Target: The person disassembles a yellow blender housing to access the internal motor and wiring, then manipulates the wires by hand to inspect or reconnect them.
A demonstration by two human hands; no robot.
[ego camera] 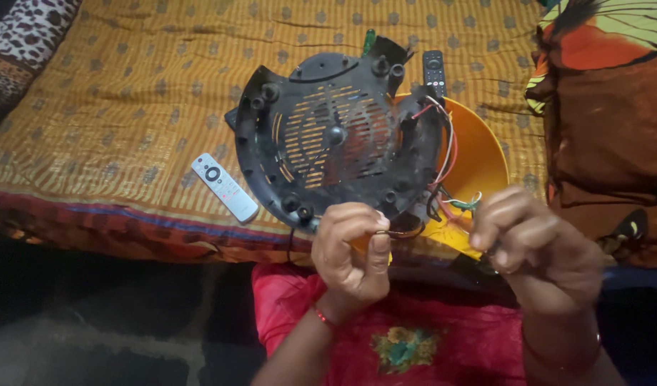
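The black base plate point(335, 136) sits tilted on the orange bowl point(478, 154), at centre frame on the bedspread point(128, 93). Red and white wires point(446, 154) run from its 3 o'clock edge. At 6 o'clock, the left hand point(350, 254) pinches a thin wire point(400, 233). The right hand point(532, 246), at 4 o'clock, is closed on something unclear. The hands are apart. White remote point(225, 187) at 9 o'clock; black remote point(434, 71) at 1 o'clock.
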